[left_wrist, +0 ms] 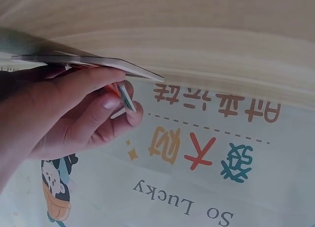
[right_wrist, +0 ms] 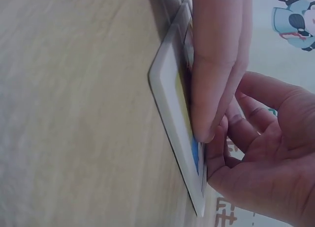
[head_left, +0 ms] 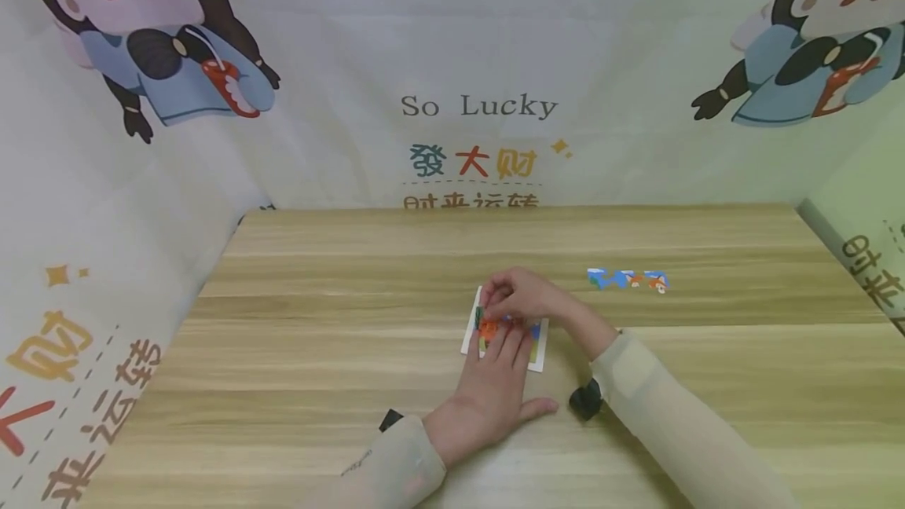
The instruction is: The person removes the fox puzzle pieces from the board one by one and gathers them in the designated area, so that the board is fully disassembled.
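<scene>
A small jigsaw puzzle board (head_left: 540, 356) with a white border and a colourful picture lies mid-table. My left hand (head_left: 488, 391) lies over its near part, straight fingers resting on the picture and thumb spread to the side. Just beyond those fingers, my right hand (head_left: 523, 294) pinches a small puzzle piece (left_wrist: 127, 97) between thumb and fingers at the board's far left part. Green and orange show on this piece, which stands tilted to the board in the left wrist view. Both hands hide much of the picture. In the right wrist view the board's white rim (right_wrist: 170, 109) shows beside the left fingers.
Several loose puzzle pieces (head_left: 627, 280), blue with orange and white, lie in a row on the wooden table (head_left: 318, 320), right of the board and farther back. A printed cloth (head_left: 481, 45) hangs behind the table and along its sides. Black wrist cameras (head_left: 586, 400) sit by both sleeves.
</scene>
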### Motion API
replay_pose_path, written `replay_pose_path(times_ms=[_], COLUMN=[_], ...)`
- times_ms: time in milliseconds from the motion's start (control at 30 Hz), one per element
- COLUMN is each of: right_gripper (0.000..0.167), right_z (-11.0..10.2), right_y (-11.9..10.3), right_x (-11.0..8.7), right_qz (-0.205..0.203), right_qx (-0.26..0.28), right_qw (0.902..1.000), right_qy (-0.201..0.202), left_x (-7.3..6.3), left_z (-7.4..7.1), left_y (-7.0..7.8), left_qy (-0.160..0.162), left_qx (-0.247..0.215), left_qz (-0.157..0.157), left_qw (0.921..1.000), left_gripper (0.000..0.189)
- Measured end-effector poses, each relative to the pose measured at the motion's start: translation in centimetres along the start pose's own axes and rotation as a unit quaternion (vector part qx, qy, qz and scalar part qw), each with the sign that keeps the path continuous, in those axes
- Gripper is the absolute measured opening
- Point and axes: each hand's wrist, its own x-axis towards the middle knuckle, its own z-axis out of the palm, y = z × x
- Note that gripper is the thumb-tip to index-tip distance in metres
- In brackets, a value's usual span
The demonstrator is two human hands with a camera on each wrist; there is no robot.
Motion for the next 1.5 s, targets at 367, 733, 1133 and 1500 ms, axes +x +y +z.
replay_pose_path(times_ms=[367, 733, 1133, 1500], right_gripper=[0.021, 0.030, 0.035, 0.034], right_z=[-2.1, -5.0, -7.3, -7.9], right_y=[1.3, 2.2, 3.0, 4.1], right_x=[-0.9, -4.1, -6.9, -8.6], right_qz=[-0.008, 0.013, 0.028, 0.049], right_qx=[0.090, 0.121, 0.145, 0.112], right_qw=[0.9927, 0.9853, 0.9768, 0.9796], right_qy=[0.080, 0.119, 0.156, 0.159], left_x=[0.1, 0.7, 1.6, 1.6], left_z=[-0.9, -1.4, -2.2, -2.5], left_y=[-0.3, -0.4, -0.9, -0.5], left_qy=[-0.014, -0.006, 0.007, 0.012], left_qx=[0.005, 0.000, -0.023, -0.036], left_qz=[0.003, 0.002, -0.003, -0.015], left_qw=[0.9999, 1.0000, 0.9997, 0.9992], left_gripper=[0.074, 0.054, 0.054, 0.052])
